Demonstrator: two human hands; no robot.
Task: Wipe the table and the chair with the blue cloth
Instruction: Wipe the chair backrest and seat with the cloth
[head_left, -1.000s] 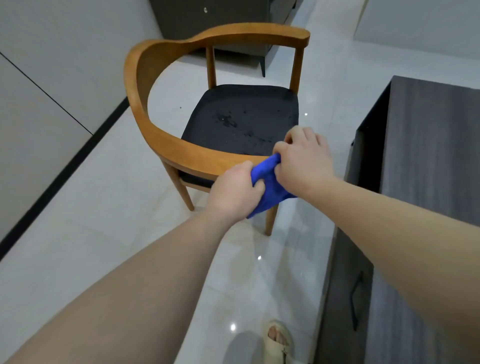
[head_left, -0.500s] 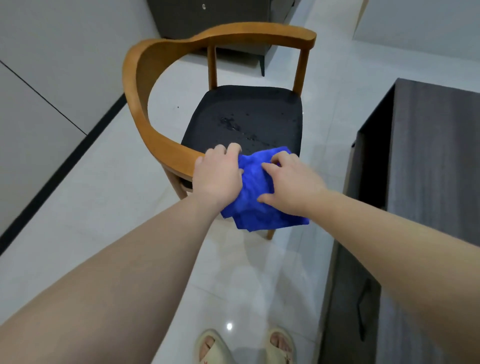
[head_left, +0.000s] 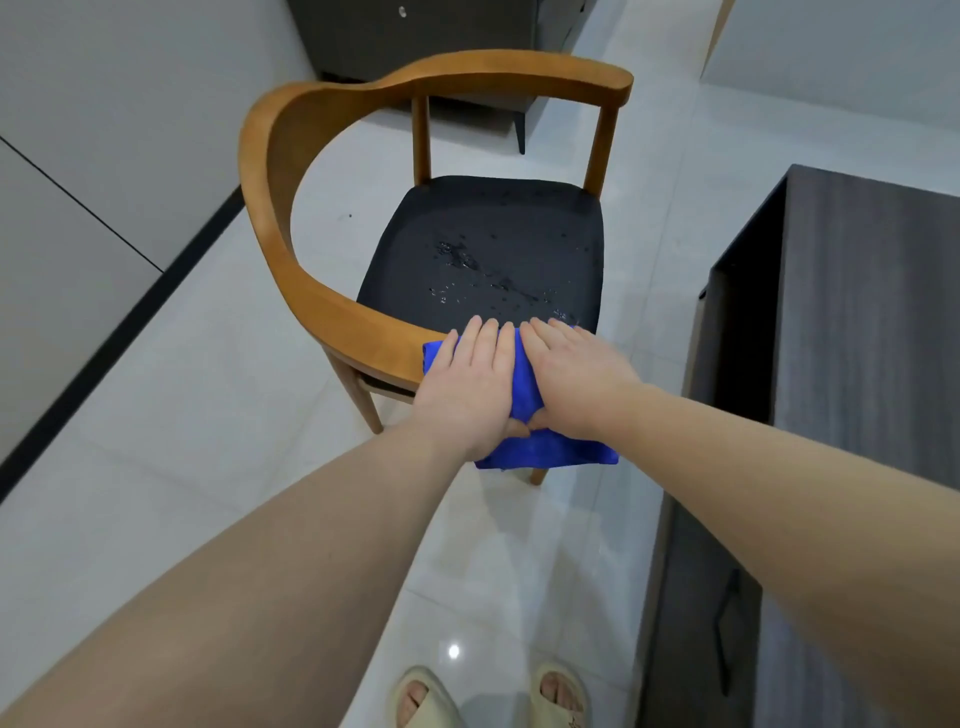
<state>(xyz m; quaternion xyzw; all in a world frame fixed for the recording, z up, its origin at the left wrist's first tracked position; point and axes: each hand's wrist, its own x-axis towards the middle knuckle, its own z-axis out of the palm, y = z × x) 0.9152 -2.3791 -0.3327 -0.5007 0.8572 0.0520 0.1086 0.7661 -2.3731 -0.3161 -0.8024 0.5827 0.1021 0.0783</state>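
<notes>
A wooden chair (head_left: 291, 156) with a curved armrest and a black seat (head_left: 493, 249) stands on the floor in front of me; the seat carries wet spots. The blue cloth (head_left: 545, 449) lies spread over the seat's near edge and hangs down a little. My left hand (head_left: 467, 384) and my right hand (head_left: 571, 374) press flat on the cloth side by side, fingers straight and pointing away from me. The dark wooden table (head_left: 857, 322) stands to the right of the chair.
A dark cabinet (head_left: 431, 47) on legs stands behind the chair. A grey wall with a black skirting strip (head_left: 130, 322) runs along the left. My feet in pale slippers (head_left: 493, 696) stand on the glossy white tiles below.
The bunched cloth has been opened out and laid on the seat edge. Both hands went from gripping it to pressing flat on it, and moved forward onto the seat.
</notes>
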